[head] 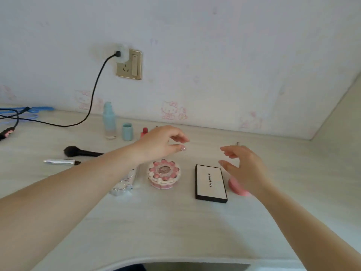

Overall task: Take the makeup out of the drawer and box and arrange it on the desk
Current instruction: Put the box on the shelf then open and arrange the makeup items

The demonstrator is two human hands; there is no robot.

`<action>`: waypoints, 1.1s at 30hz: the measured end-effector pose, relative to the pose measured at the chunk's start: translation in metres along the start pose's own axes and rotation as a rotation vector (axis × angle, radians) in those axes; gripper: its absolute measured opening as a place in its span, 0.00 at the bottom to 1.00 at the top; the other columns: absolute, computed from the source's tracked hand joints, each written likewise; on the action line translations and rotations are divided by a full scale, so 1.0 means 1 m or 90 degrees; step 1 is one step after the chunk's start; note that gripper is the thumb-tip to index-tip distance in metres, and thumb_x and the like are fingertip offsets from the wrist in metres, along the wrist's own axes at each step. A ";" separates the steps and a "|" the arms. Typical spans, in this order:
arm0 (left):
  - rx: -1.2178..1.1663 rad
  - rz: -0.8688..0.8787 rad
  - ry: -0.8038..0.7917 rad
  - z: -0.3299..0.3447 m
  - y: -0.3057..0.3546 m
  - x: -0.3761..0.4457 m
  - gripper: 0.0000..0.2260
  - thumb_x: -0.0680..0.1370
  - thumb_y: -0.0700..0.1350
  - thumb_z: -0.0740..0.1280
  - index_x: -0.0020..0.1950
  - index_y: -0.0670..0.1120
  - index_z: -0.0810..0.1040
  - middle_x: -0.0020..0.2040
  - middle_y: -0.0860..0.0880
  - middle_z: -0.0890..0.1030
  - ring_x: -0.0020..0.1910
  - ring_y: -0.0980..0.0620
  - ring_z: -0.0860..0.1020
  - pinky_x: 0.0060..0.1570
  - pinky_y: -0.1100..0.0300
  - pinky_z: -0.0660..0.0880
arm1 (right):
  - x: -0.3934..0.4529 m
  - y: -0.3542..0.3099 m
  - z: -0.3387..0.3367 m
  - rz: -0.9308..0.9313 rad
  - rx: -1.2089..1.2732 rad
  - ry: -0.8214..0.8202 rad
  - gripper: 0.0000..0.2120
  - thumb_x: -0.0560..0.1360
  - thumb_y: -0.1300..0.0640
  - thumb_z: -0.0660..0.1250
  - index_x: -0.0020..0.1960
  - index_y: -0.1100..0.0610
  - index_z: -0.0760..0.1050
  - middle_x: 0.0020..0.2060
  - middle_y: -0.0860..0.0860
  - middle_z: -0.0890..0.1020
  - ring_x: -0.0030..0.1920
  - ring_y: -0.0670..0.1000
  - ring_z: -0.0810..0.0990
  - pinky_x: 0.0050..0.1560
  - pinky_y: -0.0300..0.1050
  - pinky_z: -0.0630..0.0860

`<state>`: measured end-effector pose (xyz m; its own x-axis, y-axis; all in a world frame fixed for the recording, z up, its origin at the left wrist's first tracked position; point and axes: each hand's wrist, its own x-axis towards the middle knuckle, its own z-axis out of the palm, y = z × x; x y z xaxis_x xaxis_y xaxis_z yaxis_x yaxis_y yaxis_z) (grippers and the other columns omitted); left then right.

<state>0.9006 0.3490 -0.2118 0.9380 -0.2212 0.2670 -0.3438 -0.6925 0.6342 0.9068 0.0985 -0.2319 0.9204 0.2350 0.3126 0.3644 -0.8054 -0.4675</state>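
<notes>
both hands float above the pale desk point(175, 227) with nothing in them. the left hand point(160, 142) is a bit past the middle, toward 12 o'clock, with its fingers point(180, 138) loosely spread and pointing to 3 o'clock. the right hand point(244, 165) is at 3 o'clock from the middle, its fingers spread too, and they point to 9 o'clock, so the two hands face each other with a gap between them. the makeup lies on the desk. a round pink case that looks like a little cake point(163, 174) sits right in the middle, just under the left wrist. at 3 o'clock from it lies a flat white box with a black edge point(211, 183). a pink round thing point(237, 187) is just beside that box, partly hidden under the right hand. at 9 o'clock from the cake case a sparkly clear case point(125, 184) peeks out from under the left arm. further toward 9 o'clock lie a black brush point(82, 151) and a silver tube point(61, 162). at 11 o'clock stand a tall light blue bottle point(109, 122), a small blue cap point(127, 132) and a small red bottle point(144, 132) in a row near the wall. a black cord point(93, 94) runs up to a wall socket point(129, 64).
</notes>
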 end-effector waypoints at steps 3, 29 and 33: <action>0.032 0.031 -0.062 0.031 0.022 0.037 0.10 0.75 0.46 0.69 0.56 0.50 0.79 0.53 0.57 0.81 0.53 0.60 0.76 0.46 0.80 0.66 | -0.001 0.047 -0.024 0.067 -0.018 0.023 0.16 0.73 0.52 0.69 0.60 0.49 0.76 0.53 0.46 0.77 0.51 0.43 0.75 0.50 0.38 0.67; 0.282 -0.047 -0.101 0.184 0.050 0.142 0.16 0.76 0.56 0.63 0.62 0.54 0.76 0.65 0.45 0.72 0.66 0.41 0.68 0.61 0.50 0.67 | 0.064 0.096 -0.006 0.151 -0.428 -0.183 0.15 0.76 0.65 0.57 0.61 0.60 0.71 0.58 0.58 0.75 0.59 0.60 0.75 0.45 0.45 0.67; 0.259 -0.032 -0.072 0.178 0.042 0.138 0.16 0.76 0.54 0.64 0.62 0.53 0.75 0.63 0.46 0.73 0.65 0.43 0.69 0.61 0.50 0.68 | 0.068 0.091 -0.008 0.158 -0.461 -0.208 0.15 0.75 0.65 0.59 0.61 0.61 0.71 0.57 0.57 0.76 0.58 0.59 0.76 0.44 0.45 0.67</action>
<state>1.0240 0.1673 -0.2777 0.9598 -0.2387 0.1480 -0.2736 -0.9136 0.3007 1.0012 0.0367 -0.2463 0.9975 0.0607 -0.0371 0.0667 -0.9793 0.1910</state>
